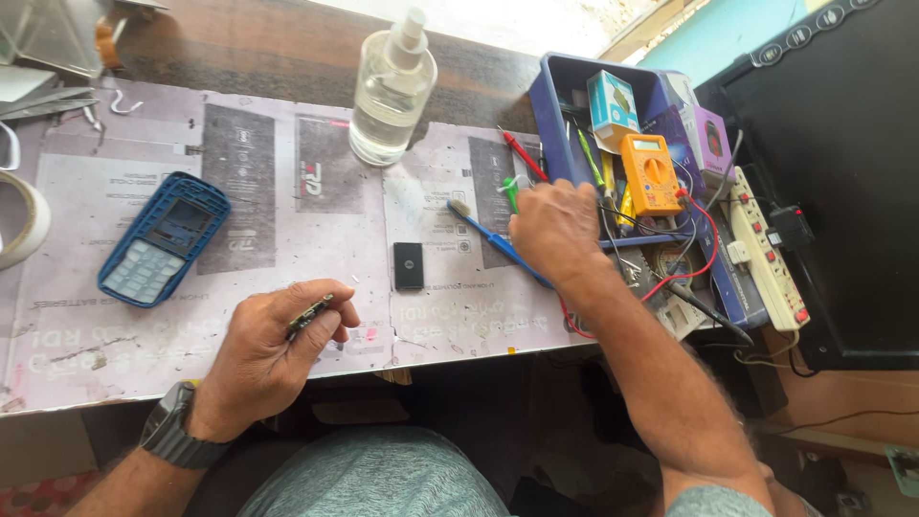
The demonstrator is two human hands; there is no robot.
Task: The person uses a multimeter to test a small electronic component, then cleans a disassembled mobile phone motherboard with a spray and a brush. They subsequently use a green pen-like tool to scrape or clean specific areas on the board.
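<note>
My left hand [273, 349] rests on the bench near its front edge and pinches a small dark circuit board [309, 315] between thumb and fingers. My right hand [553, 228] reaches to the right, fingers closed around a small green tool [510, 191] next to a blue toothbrush [493, 239] and a red screwdriver [525, 156]. A blue phone housing with a keypad [163, 239] lies at the left. Between my hands on the paper-covered bench lies a small black rectangular part [408, 265].
A clear spray bottle [391, 91] stands at the back. A blue tray [555, 105] at the right holds an orange multimeter [649, 172], small boxes and tools. A white power strip [766, 254] lies beside it. A tape roll [24, 220] and tweezers [43, 103] are far left.
</note>
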